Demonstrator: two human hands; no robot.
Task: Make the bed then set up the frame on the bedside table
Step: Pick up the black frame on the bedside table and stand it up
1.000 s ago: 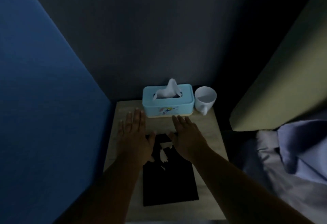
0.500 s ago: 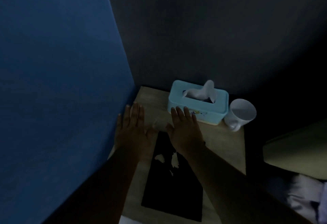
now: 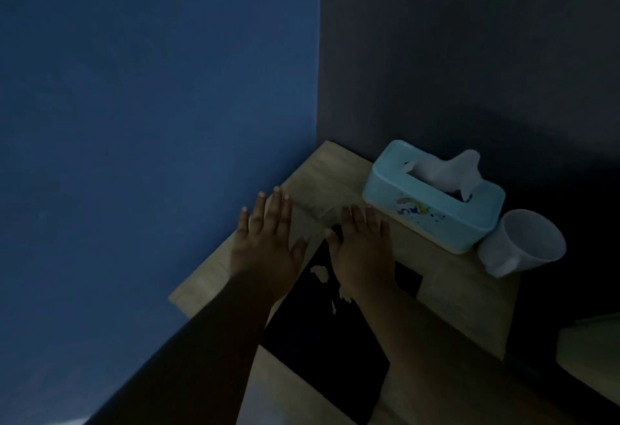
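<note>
A flat black frame (image 3: 327, 344) lies face down on the light wooden bedside table (image 3: 466, 304), with small pale patches near its far end. My left hand (image 3: 268, 243) hovers flat, fingers spread, over the table's left side beside the frame. My right hand (image 3: 362, 250) is stretched out flat over the frame's far end, fingers apart, its forearm crossing the frame. Neither hand grips anything. The room is dim.
A light blue tissue box (image 3: 432, 199) with a tissue sticking out stands at the table's back. A white mug (image 3: 520, 243) sits to its right. A blue wall (image 3: 151, 122) borders the table on the left, a dark wall behind. A bed corner (image 3: 590, 347) shows at the right edge.
The view has swung left, so the bed and its bedding have nearly left the frame. Both hands stay flat and open over the table and frame.
</note>
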